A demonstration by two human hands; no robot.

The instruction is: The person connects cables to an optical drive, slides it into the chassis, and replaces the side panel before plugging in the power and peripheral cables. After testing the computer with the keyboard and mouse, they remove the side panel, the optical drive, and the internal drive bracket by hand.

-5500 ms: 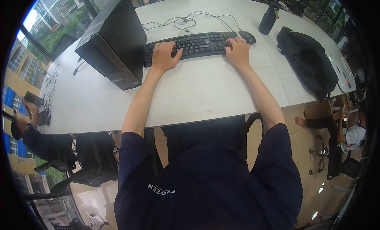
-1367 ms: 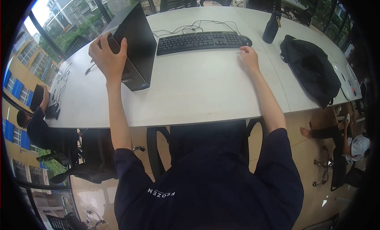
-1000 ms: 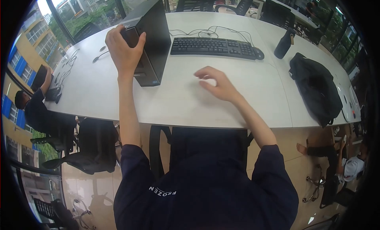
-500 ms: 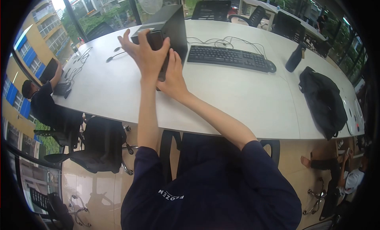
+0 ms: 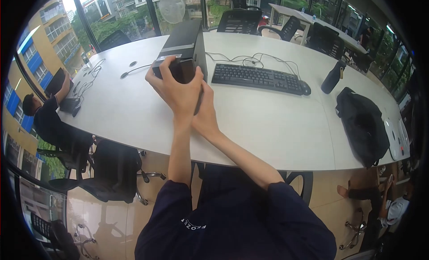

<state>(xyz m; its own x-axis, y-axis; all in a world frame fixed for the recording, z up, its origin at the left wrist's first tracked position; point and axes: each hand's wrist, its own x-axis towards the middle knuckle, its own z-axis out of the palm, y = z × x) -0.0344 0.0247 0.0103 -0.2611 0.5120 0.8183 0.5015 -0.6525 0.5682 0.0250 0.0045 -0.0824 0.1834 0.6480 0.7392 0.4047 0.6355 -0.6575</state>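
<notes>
A black computer tower (image 5: 184,35) stands on the white table, its narrow front facing me. My left hand (image 5: 176,89) is closed over the top of that front, with the fingers curled on the upper edge and the thumb at the right corner. Lower down, my right hand (image 5: 206,112) is pressed to the right front edge of the tower, its fingers pointing up along it. My left wrist crosses in front and hides part of the right hand and the tower's lower front.
A black keyboard (image 5: 257,79) and mouse (image 5: 304,88) lie right of the tower, cables behind them. Farther right are a dark bottle (image 5: 333,77) and a black bag (image 5: 363,126). A person (image 5: 49,112) sits at the left end of the table (image 5: 268,135); another person (image 5: 395,206) is at lower right.
My left hand has shifted right and its spread fingers have closed onto the tower's top front. My right hand has moved slightly right and down. The whole view has tilted up a little.
</notes>
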